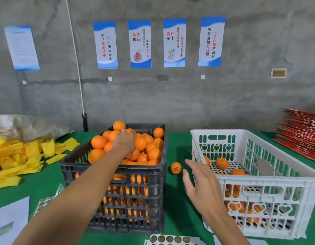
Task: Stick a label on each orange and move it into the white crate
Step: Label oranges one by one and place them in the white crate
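Observation:
A black crate (116,175) piled with oranges (98,142) stands in the middle of the green table. My left hand (125,140) reaches into the pile, fingers lying over the oranges near the top; whether it grips one I cannot tell. One labelled orange (175,168) lies on the table between the crates. My right hand (199,181) hovers open just right of it, beside the white crate (259,179). A few oranges (222,163) lie inside the white crate. A sheet of round labels (170,239) lies at the near edge.
Yellow foam sleeves (20,156) are heaped at the left, with a grey sack (29,126) behind them. Another label sheet (43,204) and a white paper (10,220) lie at near left. Red flat cartons (301,133) are stacked at far right. A concrete wall is behind.

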The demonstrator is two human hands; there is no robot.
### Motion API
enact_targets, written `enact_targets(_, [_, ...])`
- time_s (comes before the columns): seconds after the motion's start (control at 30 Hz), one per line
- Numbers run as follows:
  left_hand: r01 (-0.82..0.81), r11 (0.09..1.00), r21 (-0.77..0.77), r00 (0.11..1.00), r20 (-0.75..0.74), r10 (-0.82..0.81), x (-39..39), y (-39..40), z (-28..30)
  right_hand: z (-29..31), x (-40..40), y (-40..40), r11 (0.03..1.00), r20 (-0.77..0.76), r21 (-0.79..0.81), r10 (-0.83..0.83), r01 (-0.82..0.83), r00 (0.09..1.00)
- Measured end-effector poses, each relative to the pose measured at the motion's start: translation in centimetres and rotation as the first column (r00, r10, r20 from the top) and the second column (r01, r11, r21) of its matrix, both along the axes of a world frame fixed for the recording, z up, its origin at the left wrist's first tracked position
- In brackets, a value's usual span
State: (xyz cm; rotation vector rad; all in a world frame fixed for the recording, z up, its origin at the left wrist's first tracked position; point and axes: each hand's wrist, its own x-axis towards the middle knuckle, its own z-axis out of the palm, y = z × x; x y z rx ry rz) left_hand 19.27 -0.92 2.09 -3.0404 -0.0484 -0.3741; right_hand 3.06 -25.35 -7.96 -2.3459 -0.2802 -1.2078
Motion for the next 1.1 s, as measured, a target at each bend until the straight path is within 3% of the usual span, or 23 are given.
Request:
enact_targets(0.1, [-0.068,0.996,0.053,0.997,0.029,0.067,1.5,0.5,-0.1,-1.1,-0.1,0.1,0.999,0.016,0.016,0.028,-0.029,0.999])
enact_targets(0.23, [-0.075,0.995,-0.071,0.997,-0.01,0.074,2.2,1.1,-0.5,-2.2,-0.2,-0.5,0.998,0.034,-0.006,0.063,-0.063,0.997])
enact_targets(0.33, [0.02,0.983,-0.185,0.994,0.106,0.0,1.2,1.0,0.1,-2.2,-0.2,0.0,0.994,0.016,0.035,0.102,-0.102,0.995])
enact_targets(0.4, [0.172,0.937,-0.305,0.958,0.275,-0.086,-0.5,0.3,0.7,-1.7,-0.2,0.8,0.985,0.008,0.096,0.142,-0.142,0.99])
enact_targets(0.5, [0.523,0.746,-0.412,0.777,0.589,-0.22,-5.4,-1.9,0.4,-0.5,-0.3,2.2,0.934,-0.007,0.29,0.221,-0.21,0.975])
enact_targets(0.63, [0.769,0.621,-0.152,0.508,0.736,-0.448,-12.9,-4.8,-3.0,1.0,-0.8,4.0,0.768,0.059,0.512,0.415,-0.385,0.908])
enact_targets(0.67, [0.79,0.601,-0.122,0.481,0.732,-0.483,-14.3,-5.3,-4.2,0.9,-1.0,4.3,0.743,0.081,0.53,0.435,-0.409,0.897])
enact_targets(0.73, [0.811,0.57,-0.135,0.479,0.712,-0.514,-16.2,-6.3,-7.0,-0.2,-1.5,4.4,0.789,0.066,0.482,0.401,-0.381,0.914])
enact_targets(0.83, [0.801,0.558,-0.219,0.554,0.625,-0.55,-17.4,-7.0,-11.5,-4.1,-2.7,4.3,0.854,-0.054,0.416,0.368,-0.314,0.928])
enact_targets(0.97, [0.748,0.565,-0.349,0.664,0.418,-0.62,-17.9,-7.1,-17.2,-9.6,-4.1,2.6,0.901,-0.312,0.342,0.377,-0.268,0.872])
enact_targets(1.1, [0.636,0.677,-0.369,0.76,0.146,-0.634,-18.7,-6.5,-22.5,-13.3,-4.1,-0.5,0.914,-0.505,0.216,0.405,-0.343,0.762])
